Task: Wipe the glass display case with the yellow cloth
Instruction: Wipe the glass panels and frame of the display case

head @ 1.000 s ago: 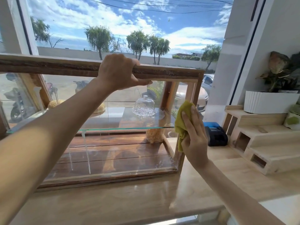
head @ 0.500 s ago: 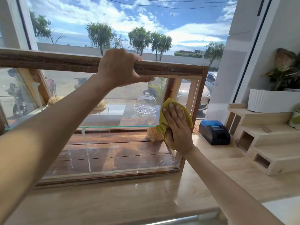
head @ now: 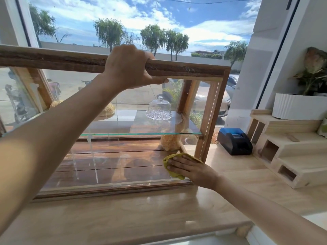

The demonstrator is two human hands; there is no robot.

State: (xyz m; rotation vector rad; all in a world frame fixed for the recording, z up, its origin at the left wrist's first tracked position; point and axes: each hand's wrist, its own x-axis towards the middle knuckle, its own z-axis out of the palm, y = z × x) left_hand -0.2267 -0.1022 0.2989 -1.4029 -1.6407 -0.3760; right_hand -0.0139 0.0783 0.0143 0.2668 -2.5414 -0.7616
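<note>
The right hand lies flat with its fingers stretched out, pressing the yellow cloth against the front glass of the glass display case, low in the pane's right corner, just above the bottom wooden rail and beside the right-hand post. The cloth shows as a crumpled edge around the fingertips and under the palm; most of it is hidden by the hand. The left hand grasps the case's top wooden rail, fingers curled over the top edge and the thumb hooked under it against the glass.

Thin trails of liquid run down the glass to the left of the cloth. Inside the case, a glass shelf crosses at mid height and carries a small glass dome on a patterned dish toward its right end. A pale, crumbly lump sits below the shelf, just above the cloth.

The case stands on a light wooden counter. To the right of the case rests a black and blue device, and beyond it a stepped wooden stand bearing a white ribbed planter.
</note>
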